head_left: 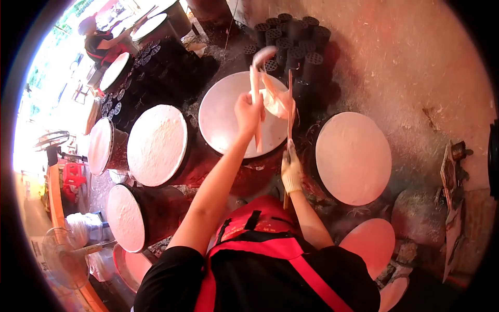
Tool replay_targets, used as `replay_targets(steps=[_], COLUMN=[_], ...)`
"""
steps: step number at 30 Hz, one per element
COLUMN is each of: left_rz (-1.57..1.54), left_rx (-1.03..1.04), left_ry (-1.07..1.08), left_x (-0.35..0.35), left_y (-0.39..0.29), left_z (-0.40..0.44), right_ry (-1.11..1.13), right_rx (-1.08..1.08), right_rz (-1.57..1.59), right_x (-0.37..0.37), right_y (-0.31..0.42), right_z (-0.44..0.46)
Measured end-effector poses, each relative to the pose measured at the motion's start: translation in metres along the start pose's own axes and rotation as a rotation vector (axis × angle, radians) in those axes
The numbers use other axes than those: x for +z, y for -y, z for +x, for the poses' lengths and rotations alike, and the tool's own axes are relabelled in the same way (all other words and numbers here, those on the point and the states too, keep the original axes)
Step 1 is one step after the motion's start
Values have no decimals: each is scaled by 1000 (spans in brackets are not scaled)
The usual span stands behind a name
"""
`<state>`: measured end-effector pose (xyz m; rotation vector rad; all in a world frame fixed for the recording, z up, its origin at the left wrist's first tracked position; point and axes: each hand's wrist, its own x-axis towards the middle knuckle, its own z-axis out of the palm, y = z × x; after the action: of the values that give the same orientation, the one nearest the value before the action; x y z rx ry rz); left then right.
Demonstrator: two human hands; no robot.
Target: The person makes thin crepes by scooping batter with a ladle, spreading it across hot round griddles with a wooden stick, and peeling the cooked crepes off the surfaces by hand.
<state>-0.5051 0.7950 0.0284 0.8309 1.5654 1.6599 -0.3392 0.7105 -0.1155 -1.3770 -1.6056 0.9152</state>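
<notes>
My bare left hand (248, 112) is closed around a pale wooden stick (254, 83), held upright over a round, pale griddle-like surface (223, 112). A blurred rounded object (265, 55) shows at the stick's top; whether they are joined is unclear. Lower and to the right, my right hand (292, 169), in a pale glove, grips a long thin stick (290, 104) that points away from me past the griddle's right edge. Between the two sticks is a crumpled pale sheet (279, 103), partly blurred, touching or close to the thin stick.
White-topped round surfaces stand at the left (157, 145) and right (353, 158). Perforated dark cylinders (296, 44) are stacked beyond the griddle. Another person (99, 44) works at the upper left. A fan (65, 257) is at the lower left.
</notes>
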Motion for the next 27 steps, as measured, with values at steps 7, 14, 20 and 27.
replay_targets(steps=[7,14,20,27], left_rz=[-490,-441,-520,-393], left_rx=[-131,-549,-686,-508], left_ry=[250,69,-250,-261], left_x=[-60,-188,-235,-280], left_y=[-125,-68,-52,-36], left_z=[22,-105,-195,-210], right_ry=[176,14,-126,181], right_rx=[737,589,628,425], right_rz=[945,1218,792,533], right_x=[23,51,140,133], right_y=[61,50,78,108], right_z=[76,-13,62,99])
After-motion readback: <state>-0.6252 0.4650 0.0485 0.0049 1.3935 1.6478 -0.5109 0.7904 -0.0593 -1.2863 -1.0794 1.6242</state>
